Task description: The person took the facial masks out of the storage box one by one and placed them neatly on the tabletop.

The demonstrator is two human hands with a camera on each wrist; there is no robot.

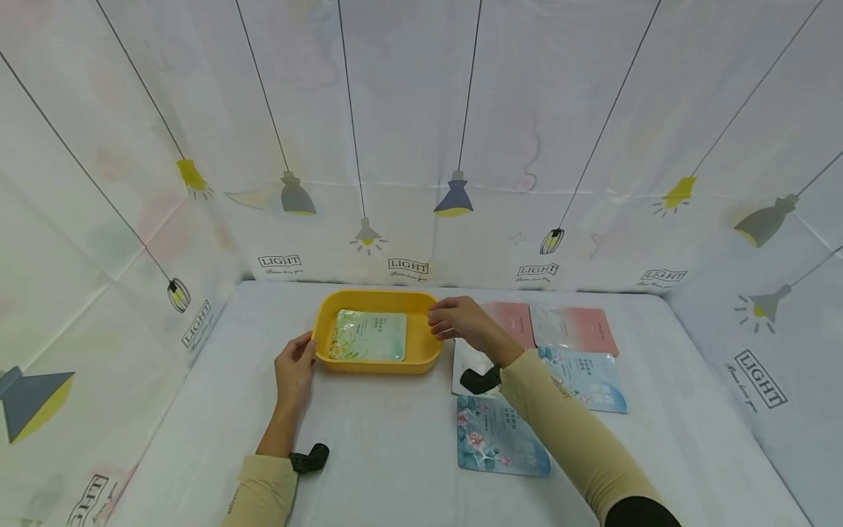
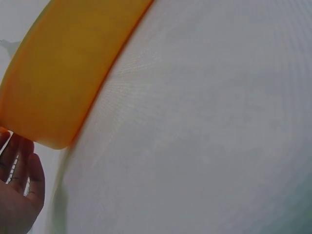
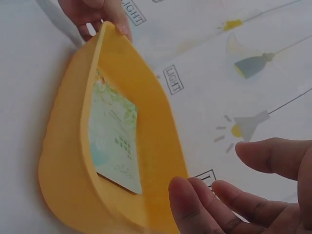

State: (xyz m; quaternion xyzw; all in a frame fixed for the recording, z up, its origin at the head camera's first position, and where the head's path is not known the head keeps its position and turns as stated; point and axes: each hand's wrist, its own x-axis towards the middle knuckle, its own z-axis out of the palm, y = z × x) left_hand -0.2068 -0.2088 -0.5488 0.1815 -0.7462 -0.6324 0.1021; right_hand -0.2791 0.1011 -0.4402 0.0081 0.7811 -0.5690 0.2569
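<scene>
A yellow plastic tray [image 1: 369, 367] stands on the white table, with a green-and-white face mask packet [image 1: 371, 336] lying flat inside it. My left hand [image 1: 294, 372] holds the tray's left end. The right wrist view shows the thumb of that left hand [image 3: 101, 12] over the rim and its fingers outside. In the left wrist view, its fingertips meet the tray's outer wall [image 2: 63, 73]. By the tray's right end is my right hand [image 1: 469, 322], fingers slightly bent, with nothing between thumb and fingers in the right wrist view.
Right of the tray lie two pink packets [image 1: 516, 322] [image 1: 582, 331], two blue floral packets [image 1: 586, 377] [image 1: 502, 437] and a white packet [image 1: 466, 362], partly covered by my right arm. A lamp-print curtain [image 1: 395, 205] rises behind the table's back edge.
</scene>
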